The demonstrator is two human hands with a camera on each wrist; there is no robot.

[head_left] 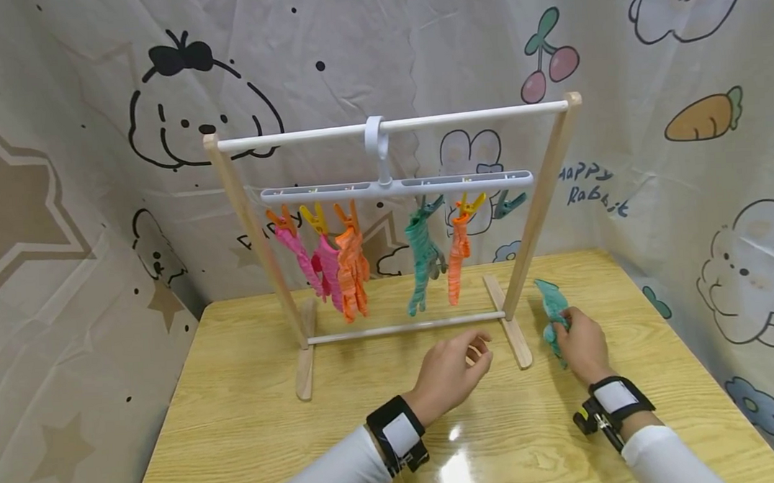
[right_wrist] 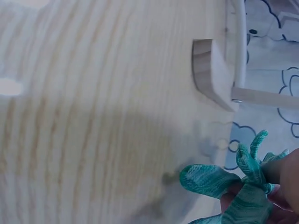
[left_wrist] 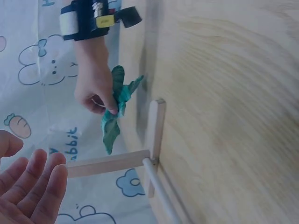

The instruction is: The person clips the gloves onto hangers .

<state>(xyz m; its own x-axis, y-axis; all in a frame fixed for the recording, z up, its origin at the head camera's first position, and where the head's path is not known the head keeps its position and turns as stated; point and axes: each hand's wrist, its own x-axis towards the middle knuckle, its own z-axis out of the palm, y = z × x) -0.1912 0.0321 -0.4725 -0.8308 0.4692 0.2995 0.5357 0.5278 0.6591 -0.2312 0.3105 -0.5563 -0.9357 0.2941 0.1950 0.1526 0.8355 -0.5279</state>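
Note:
My right hand (head_left: 585, 344) pinches a teal striped knit glove (head_left: 552, 303) between thumb and fingers, to the right of the rack's right foot. In the right wrist view, several loose fingers of that glove (right_wrist: 250, 200) stick out around the fingertips, with a shadow on the table beside it. The left hand (head_left: 451, 372) holds nothing. Its fingers, loosely bent, hover in front of the rack's lower bar, and in the left wrist view they spread with the palm showing.
A wooden rack (head_left: 541, 213) carries a grey clip hanger (head_left: 333, 193). From it hang pink gloves (head_left: 326, 273), orange gloves (head_left: 352, 272) and a teal glove (head_left: 420, 262). At its right end a teal clip (head_left: 507, 206) holds nothing. Patterned cloth (head_left: 353, 48) stands behind the wooden table (head_left: 240, 435).

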